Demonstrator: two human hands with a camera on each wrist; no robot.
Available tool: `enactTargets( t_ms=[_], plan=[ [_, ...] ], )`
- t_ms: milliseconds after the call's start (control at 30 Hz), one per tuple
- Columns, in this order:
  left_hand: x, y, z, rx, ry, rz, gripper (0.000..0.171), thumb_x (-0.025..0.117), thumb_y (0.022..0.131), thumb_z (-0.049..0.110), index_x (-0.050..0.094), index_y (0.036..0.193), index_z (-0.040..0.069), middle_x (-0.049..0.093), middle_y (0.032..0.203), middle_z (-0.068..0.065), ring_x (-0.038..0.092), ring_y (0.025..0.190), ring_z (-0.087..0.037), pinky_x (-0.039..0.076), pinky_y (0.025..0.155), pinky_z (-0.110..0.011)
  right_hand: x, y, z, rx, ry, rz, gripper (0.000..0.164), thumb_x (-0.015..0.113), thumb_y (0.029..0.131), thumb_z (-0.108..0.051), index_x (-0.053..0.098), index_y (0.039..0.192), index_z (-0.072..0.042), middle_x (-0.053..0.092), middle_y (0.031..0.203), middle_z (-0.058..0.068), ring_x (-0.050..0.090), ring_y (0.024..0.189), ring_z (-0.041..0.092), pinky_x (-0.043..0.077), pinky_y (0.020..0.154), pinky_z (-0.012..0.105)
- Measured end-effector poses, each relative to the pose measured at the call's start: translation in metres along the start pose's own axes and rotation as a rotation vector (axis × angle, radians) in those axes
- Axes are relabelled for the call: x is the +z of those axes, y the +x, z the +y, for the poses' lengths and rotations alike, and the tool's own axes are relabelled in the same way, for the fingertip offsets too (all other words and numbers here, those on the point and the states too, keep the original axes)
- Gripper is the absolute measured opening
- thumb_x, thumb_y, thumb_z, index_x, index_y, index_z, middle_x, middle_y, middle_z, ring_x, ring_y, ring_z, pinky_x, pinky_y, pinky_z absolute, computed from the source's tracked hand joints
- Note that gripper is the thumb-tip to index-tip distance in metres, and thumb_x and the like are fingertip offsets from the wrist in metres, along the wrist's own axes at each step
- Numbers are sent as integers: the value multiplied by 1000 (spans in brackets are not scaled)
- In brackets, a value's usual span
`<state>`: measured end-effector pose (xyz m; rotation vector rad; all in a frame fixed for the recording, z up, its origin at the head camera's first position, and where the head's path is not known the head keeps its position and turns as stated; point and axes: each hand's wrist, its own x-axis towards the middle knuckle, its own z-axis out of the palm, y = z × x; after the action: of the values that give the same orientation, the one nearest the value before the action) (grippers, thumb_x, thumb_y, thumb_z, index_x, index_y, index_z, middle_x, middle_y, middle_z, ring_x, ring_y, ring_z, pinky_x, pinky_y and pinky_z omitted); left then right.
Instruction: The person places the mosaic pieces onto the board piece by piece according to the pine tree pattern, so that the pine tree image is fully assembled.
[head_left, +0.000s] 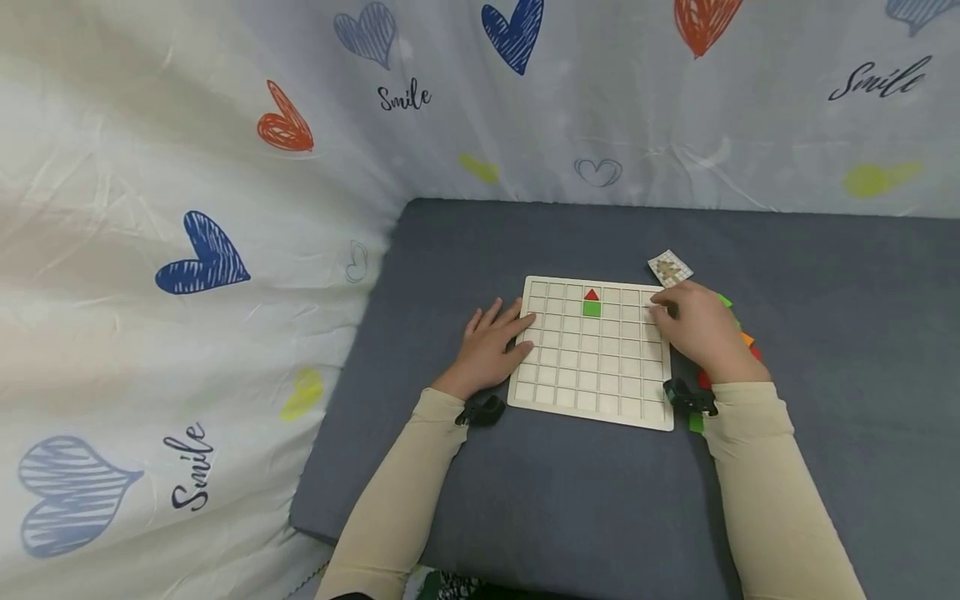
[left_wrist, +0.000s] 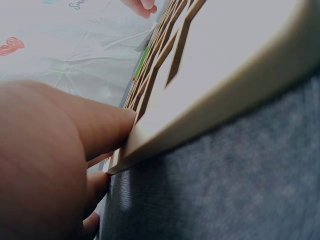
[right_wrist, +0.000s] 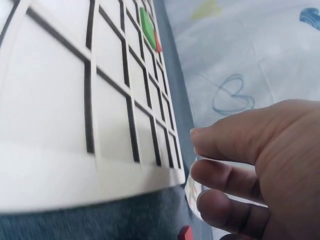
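Note:
A pale grid board point(head_left: 567, 360) lies on the grey surface. In its top row is a red triangle point(head_left: 592, 295), directly above a green square point(head_left: 592, 309). My left hand point(head_left: 487, 354) rests along the board's left edge, fingers spread; in the left wrist view its thumb point(left_wrist: 107, 122) touches the rim. Beyond the board's upper right corner hovers my right hand point(head_left: 701, 325). The right wrist view shows its thumb and fingers point(right_wrist: 220, 172) loosely bent and apart, holding nothing visible. Just past them lies a small patterned card point(head_left: 670, 268), partly hidden in the right wrist view.
Loose coloured pieces lie right of the board, partly covered by the right hand and wrist: a green one point(head_left: 697, 422), a red one point(head_left: 704, 380) and an orange one point(head_left: 747, 339) among them. A white curtain point(head_left: 637, 108) with hearts hangs behind and to the left.

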<state>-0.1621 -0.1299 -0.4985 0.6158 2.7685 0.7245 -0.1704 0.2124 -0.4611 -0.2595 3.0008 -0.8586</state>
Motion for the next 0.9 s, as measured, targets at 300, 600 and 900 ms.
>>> enactTargets(
  t_ms=[300, 600, 900],
  plan=[
    [1, -1, 0, -16, 1, 5, 55, 51, 112, 41, 39, 164, 28, 19, 175, 2, 2, 164, -26, -5, 131, -52, -12, -5, 10, 84, -11, 43, 29, 66, 103, -13, 73, 124, 5, 63, 124, 29, 63, 101, 46, 54, 81, 62],
    [1, 0, -1, -8, 12, 2, 55, 51, 112, 41, 39, 164, 28, 18, 175, 2, 2, 164, -26, -5, 131, -52, -15, -7, 28, 156, -10, 80, 30, 65, 101, -14, 72, 122, 6, 57, 129, 32, 56, 114, 53, 47, 93, 69],
    [0, 0, -1, -2, -1, 2, 55, 51, 112, 42, 40, 164, 27, 19, 175, 1, 2, 164, -26, -5, 131, -53, -14, -8, 37, 237, -15, 92, 37, 66, 101, -22, 70, 126, 5, 54, 132, 32, 53, 116, 54, 47, 90, 70]
  ],
)
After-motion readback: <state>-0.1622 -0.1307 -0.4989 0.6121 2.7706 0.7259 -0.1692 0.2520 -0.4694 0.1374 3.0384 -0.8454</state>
